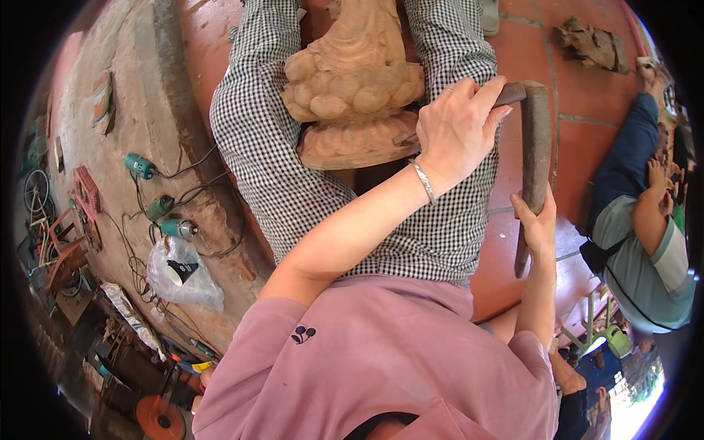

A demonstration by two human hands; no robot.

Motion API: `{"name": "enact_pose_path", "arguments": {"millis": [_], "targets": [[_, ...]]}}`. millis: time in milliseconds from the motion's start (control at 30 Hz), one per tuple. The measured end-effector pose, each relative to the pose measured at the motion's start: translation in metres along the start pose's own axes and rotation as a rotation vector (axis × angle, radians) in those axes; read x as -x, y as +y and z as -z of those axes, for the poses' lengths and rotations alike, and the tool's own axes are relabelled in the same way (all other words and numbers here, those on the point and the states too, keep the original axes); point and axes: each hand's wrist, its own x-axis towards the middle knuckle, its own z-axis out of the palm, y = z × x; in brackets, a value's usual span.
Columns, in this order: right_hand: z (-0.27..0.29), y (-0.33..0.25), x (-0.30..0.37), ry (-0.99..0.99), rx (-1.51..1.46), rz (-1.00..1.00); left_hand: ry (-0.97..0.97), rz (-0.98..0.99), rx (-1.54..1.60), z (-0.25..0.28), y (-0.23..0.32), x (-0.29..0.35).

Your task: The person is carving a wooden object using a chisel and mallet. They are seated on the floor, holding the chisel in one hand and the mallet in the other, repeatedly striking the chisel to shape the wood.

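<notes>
Between my legs a carved wooden statue (pixel 345 95) lies, with rounded petal-like bulges above a rippled round base. My left arm reaches across my body, and my left hand (pixel 458 132) is wrapped round a chisel (pixel 511 94). The chisel's tip meets the right side of the base; most of its shaft is hidden by my fingers. In my right hand (pixel 539 224) is a wooden mallet (pixel 535 139), a long worn club held near its lower end. The mallet's upper end is at the chisel's butt; whether they touch I cannot tell.
Left, on a raised worn ledge (pixel 158 81), lie green power tools (pixel 178 228) with tangled cords and a plastic bag (pixel 183 268) with a cup. A rough wood chunk (pixel 592 45) rests on the red tiles at upper right. Another person (pixel 645 235) sits at the right.
</notes>
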Motion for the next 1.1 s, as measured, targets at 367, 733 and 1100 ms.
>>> {"name": "enact_pose_path", "arguments": {"millis": [367,733,1100], "targets": [[-0.013,-0.005,0.005,0.017,-0.116,-0.027,-0.014,-0.058,0.004,0.0,-0.003,0.007],[-0.018,-0.006,0.013,0.013,-0.048,0.002,-0.007,-0.053,0.042,0.007,-0.002,0.007],[-0.028,0.002,0.022,0.053,-0.149,0.033,0.029,-0.104,0.092,0.007,-0.003,0.009]]}}
